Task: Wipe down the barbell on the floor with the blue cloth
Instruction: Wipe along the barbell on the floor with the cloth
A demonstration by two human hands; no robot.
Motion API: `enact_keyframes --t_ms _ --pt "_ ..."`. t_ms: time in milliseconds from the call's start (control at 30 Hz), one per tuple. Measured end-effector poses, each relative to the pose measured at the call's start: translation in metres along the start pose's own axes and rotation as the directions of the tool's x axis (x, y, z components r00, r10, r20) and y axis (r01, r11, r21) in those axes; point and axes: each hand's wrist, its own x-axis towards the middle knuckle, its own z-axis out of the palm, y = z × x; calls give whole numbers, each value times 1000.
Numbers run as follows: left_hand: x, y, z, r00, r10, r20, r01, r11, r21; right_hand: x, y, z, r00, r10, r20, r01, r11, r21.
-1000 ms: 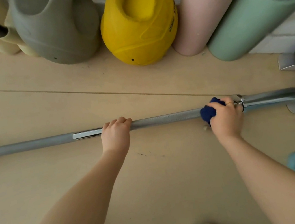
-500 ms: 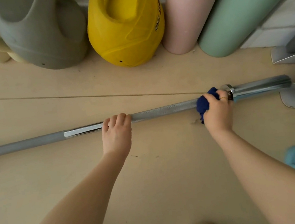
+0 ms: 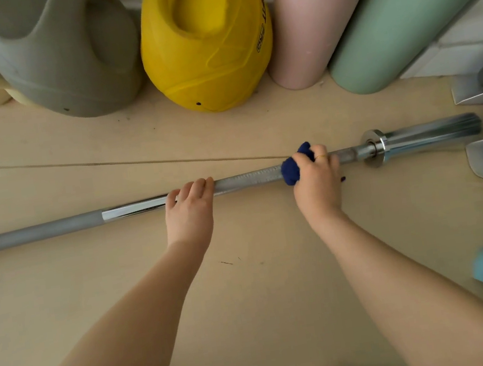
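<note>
**Cloth hand shifted inward along bar, away from collar**

Moved since half a second ago: right hand (image 3: 316,180) and blue cloth (image 3: 292,167) now sit well clear of chrome collar (image 3: 375,145), with a bare stretch of shaft exposed between; previously pressed right up against collar. Left hand (image 3: 189,210) unchanged in place.

Barbell (image 3: 246,179) lying on pale wooden floor (image 3: 249,290), running left to right, slightly tilted up toward right end. Right hand clenched round cloth, cloth bunched against knurled shaft. Ring visible on one finger. Left hand resting on shaft at junction of smooth chrome and knurling, fingers draped over top; whether thumb wraps under, cannot tell.

Behind bar, along wall: grey kettlebell (image 3: 61,59), yellow kettlebell (image 3: 205,45), pink cylinder (image 3: 310,21), green cylinder (image 3: 402,14).
</note>
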Motion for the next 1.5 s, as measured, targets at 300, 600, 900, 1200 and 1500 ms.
enact_keyframes --t_ms 300,600,900,1200,1500 --pt "27 -17 -7 993 25 112 -27 999 17 22 18 -13 1000 -12 -6 11 991 -132" --pt "40 -21 -9 992 -46 114 53 997 -62 17 -39 4 945 -283 166 296 954 -57" --pt "39 -35 -4 996 -83 36 89 975 -204 3 -96 19 980 -154 123 159 987 -36" --pt "28 -60 -10 986 -145 85 167 904 -393 8 -115 24 908 -376 186 383 924 -4" --pt "27 -62 -8 988 -134 79 154 913 -378 -27 -149 43 917 -347 194 330 937 116"
